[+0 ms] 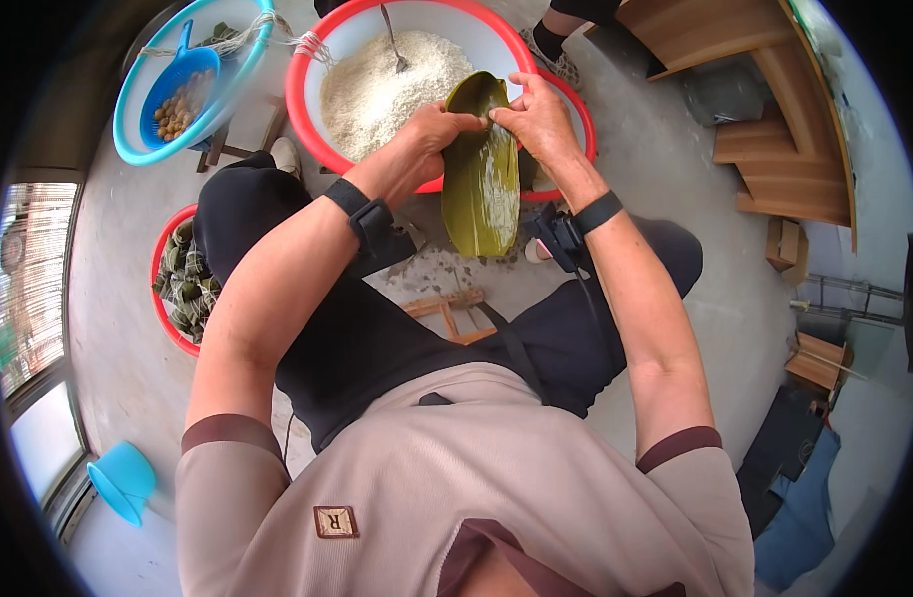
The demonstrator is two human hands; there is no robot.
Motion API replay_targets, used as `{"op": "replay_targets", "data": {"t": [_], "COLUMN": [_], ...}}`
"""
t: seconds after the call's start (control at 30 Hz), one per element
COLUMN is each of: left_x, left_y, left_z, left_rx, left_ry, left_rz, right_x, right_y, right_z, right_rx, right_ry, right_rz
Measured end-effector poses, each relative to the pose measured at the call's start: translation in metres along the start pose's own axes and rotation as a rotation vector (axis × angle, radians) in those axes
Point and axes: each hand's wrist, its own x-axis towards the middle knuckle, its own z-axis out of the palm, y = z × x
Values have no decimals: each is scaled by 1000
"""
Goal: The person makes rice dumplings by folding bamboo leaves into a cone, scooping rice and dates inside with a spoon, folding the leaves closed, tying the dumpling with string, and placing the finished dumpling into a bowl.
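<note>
Both hands hold broad green leaves (pixel 480 190), overlapped lengthwise and curled into a hollow at the far end. My left hand (pixel 434 134) grips their left edge, its thumb lying across the leaf. On the right edge is my right hand (pixel 537 119), thumb and fingers pinching near the hollow. The leaves hang over the near rim of a red-rimmed basin (pixel 298 89) of white rice grains (pixel 374 97). A metal spoon or fork (pixel 390 37) stands in the rice. Pale strings (pixel 312 46) hang over the basin's left rim.
At upper left, a turquoise-rimmed basin (pixel 128 145) holds a blue colander (pixel 149 112) with small brown round items. Tied leaf-wrapped dumplings (pixel 184 283) fill a red-rimmed basin (pixel 158 298) by the left leg. Another red basin (pixel 590 134) sits behind my right hand. Another person's foot (pixel 561 60) is beyond it.
</note>
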Motion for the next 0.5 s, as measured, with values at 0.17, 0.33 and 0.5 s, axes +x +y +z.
{"op": "replay_targets", "data": {"t": [0.17,0.33,0.5], "left_x": [-1,-7,-9], "left_y": [1,2,2], "left_z": [-7,-8,-16], "left_rx": [33,73,96], "left_ry": [-17,71,146], "left_rz": [38,100,161], "right_x": [4,3,4], "right_y": [7,0,-13], "right_z": [8,15,22], "right_rx": [20,174,146], "right_ry": [14,-19,-50], "right_rz": [-19,27,28]}}
